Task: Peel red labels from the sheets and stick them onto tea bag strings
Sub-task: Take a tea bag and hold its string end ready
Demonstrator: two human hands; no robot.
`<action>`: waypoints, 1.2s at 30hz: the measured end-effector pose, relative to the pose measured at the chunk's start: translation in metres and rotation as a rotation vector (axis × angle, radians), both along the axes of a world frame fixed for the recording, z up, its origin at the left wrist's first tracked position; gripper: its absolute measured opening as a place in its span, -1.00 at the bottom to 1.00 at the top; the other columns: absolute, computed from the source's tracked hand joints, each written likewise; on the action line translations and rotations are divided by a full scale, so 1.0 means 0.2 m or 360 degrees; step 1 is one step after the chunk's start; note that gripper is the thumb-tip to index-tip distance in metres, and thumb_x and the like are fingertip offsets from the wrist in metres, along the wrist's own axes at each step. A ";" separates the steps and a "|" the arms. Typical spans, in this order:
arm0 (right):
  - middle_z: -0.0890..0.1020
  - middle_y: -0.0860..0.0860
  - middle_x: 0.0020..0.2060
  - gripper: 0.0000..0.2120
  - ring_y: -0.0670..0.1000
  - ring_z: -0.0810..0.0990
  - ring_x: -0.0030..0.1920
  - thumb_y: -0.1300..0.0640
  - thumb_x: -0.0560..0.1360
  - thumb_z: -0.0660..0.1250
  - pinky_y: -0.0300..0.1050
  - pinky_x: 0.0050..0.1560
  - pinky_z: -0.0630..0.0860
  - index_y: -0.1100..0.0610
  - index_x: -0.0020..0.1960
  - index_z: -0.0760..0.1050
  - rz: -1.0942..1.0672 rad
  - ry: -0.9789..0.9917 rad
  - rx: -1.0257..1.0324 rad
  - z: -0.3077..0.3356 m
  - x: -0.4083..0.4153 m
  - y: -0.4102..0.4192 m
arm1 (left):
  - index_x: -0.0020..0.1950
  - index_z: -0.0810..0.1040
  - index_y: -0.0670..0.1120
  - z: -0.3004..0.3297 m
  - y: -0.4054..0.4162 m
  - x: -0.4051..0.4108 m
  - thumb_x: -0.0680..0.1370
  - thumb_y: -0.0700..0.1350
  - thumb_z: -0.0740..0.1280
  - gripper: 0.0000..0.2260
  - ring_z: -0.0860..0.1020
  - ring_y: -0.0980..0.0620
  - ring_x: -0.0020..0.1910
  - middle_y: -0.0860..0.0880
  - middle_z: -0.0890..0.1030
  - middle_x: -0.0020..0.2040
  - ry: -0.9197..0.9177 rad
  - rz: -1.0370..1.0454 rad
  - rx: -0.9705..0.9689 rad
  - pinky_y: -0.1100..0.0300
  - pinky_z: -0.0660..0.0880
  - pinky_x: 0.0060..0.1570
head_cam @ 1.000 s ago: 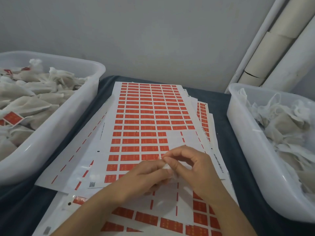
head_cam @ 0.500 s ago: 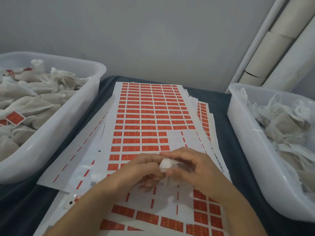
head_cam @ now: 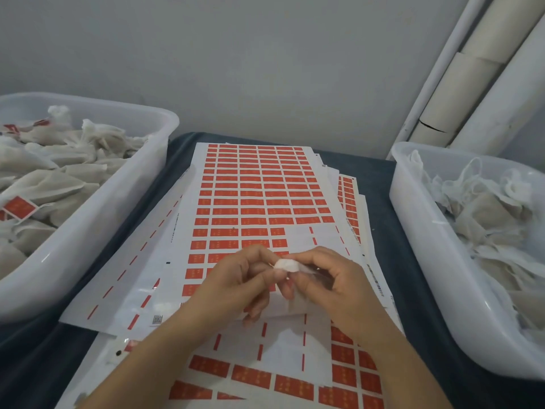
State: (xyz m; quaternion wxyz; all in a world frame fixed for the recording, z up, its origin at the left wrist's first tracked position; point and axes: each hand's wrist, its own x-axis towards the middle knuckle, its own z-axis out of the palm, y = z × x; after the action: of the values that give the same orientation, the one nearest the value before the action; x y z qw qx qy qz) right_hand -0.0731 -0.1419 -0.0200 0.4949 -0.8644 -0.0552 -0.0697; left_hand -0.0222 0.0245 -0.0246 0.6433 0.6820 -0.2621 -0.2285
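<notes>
Sheets of red labels point(head_cam: 259, 187) lie stacked in the middle of the dark table. Above the lower part of the top sheet my left hand point(head_cam: 236, 278) and my right hand point(head_cam: 330, 281) meet. Between their fingertips they pinch a small white folded piece point(head_cam: 286, 265), its white side up; a thin white tea bag point(head_cam: 306, 271) lies under my right fingers. I cannot make out the string. A nearer sheet point(head_cam: 283, 379) with red labels lies below my wrists.
A white tub point(head_cam: 124, 208) on the left holds tea bags, some with red labels point(head_cam: 19, 206). A second white tub point(head_cam: 418, 231) on the right holds unlabelled tea bags with strings. Cardboard tubes point(head_cam: 472, 75) lean in the back right corner.
Both hands rose slightly off the sheet and the white folded piece came into view between the fingertips. My left fingers shifted closer to my right thumb.
</notes>
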 end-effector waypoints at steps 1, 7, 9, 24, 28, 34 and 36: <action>0.59 -0.26 -0.11 -0.89 -0.23 0.54 -0.04 -0.08 0.39 0.28 -0.46 -0.08 0.46 -0.22 -0.09 0.50 -0.0021 0.0013 0.0062 0.00 0.00 0.01 | -0.03 0.42 -0.07 0.00 0.00 0.00 0.41 0.00 0.29 -0.78 0.40 0.12 -0.58 -0.04 0.67 -0.27 -0.0027 0.0068 -0.0003 0.30 0.41 -0.55; 0.65 -0.21 -0.19 -0.84 -0.22 0.58 -0.12 -0.14 0.31 0.31 -0.50 -0.22 0.47 -0.22 -0.14 0.62 -0.0066 0.0464 0.0558 0.02 -0.01 0.04 | 0.00 0.32 0.00 0.02 0.00 -0.01 0.35 0.14 0.27 -0.67 0.42 0.20 -0.51 0.11 0.55 -0.42 -0.0240 0.0188 -0.0014 0.42 0.37 -0.49; 0.67 -0.14 -0.16 -0.81 -0.15 0.61 -0.11 -0.10 0.34 0.33 -0.37 -0.11 0.53 -0.16 -0.09 0.64 0.0025 0.0692 0.0775 0.03 -0.01 0.03 | 0.01 0.31 -0.01 0.01 0.00 -0.01 0.40 0.07 0.25 -0.73 0.47 0.25 -0.47 0.20 0.54 -0.42 -0.0260 0.0166 -0.0043 0.46 0.38 -0.46; 0.69 -0.06 -0.09 -0.77 -0.03 0.64 0.00 -0.11 0.32 0.34 -0.06 0.16 0.51 -0.09 -0.08 0.63 -0.0172 0.0659 0.0912 0.00 0.00 0.04 | -0.03 0.45 0.17 -0.03 -0.01 0.02 0.31 0.32 0.26 -0.66 0.54 0.28 -0.32 0.26 0.55 -0.25 0.0105 0.0550 -0.0016 0.44 0.44 -0.36; 0.67 -0.09 -0.17 -0.77 -0.12 0.61 -0.09 -0.17 0.30 0.30 -0.27 -0.04 0.54 -0.14 -0.11 0.62 -0.0248 0.0519 0.0689 -0.02 0.01 0.05 | -0.23 0.48 0.12 -0.05 -0.04 -0.02 0.38 0.38 0.17 -0.65 0.53 0.24 -0.30 0.22 0.55 -0.32 -0.0444 0.0384 0.0247 0.41 0.48 -0.30; 0.64 -0.15 -0.21 -0.81 -0.20 0.59 -0.13 -0.14 0.33 0.31 -0.52 -0.23 0.45 -0.11 -0.13 0.61 -0.0152 0.0460 0.0691 -0.03 0.00 0.06 | -0.25 0.54 0.13 -0.07 -0.03 0.00 0.39 0.24 0.13 -0.72 0.51 0.26 -0.37 0.21 0.56 -0.37 -0.0409 0.0256 0.0156 0.47 0.41 -0.35; 0.64 -0.19 -0.18 -0.83 -0.23 0.59 -0.11 -0.14 0.34 0.30 -0.51 -0.22 0.46 -0.20 -0.08 0.57 -0.0113 0.0452 0.0708 -0.02 0.00 0.05 | -0.33 0.58 0.10 -0.06 -0.02 0.00 0.36 0.25 0.17 -0.70 0.47 0.23 -0.44 0.12 0.55 -0.42 -0.0224 0.0289 0.0052 0.46 0.40 -0.39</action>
State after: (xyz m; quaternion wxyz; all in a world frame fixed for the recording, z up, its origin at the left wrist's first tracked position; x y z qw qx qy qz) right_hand -0.0726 -0.1310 -0.0246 0.6727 -0.7369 0.0619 0.0247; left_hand -0.0215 0.0199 -0.0362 0.6302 0.7277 -0.2401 -0.1251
